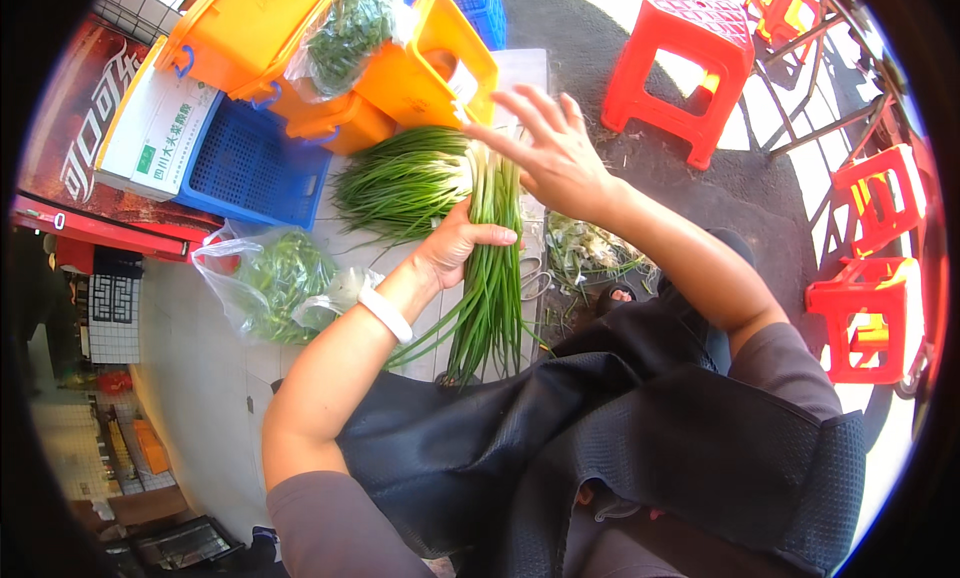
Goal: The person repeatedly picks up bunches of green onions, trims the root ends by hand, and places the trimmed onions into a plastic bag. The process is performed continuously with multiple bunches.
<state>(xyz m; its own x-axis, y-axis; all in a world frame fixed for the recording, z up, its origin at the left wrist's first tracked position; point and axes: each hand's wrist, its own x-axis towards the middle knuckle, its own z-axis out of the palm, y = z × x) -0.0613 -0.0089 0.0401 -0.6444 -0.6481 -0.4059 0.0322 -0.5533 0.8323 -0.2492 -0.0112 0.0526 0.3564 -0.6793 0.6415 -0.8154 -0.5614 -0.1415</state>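
A bundle of long green scallions (493, 278) is gripped by my left hand (457, 244), the white ends pointing away from me and the leaves hanging toward my lap. Spread fingers and slight blur mark my right hand (551, 147), raised beside the white ends with nothing in it; whether it touches them I cannot tell. Just beyond my left hand lies a larger pile of scallions (405, 180) on the pale floor tiles. Scissors (534, 278) with pale handles rest at the tile edge, partly hidden by the leaves.
Trimmings and peelings (585, 252) lie on the dark ground at right. A clear bag of green vegetables (277, 282) sits at left, near a blue plastic crate (251, 162). Orange plastic bins (232, 34) stand behind, with another bagged vegetable (349, 42). A red plastic stool (675, 75) is at upper right.
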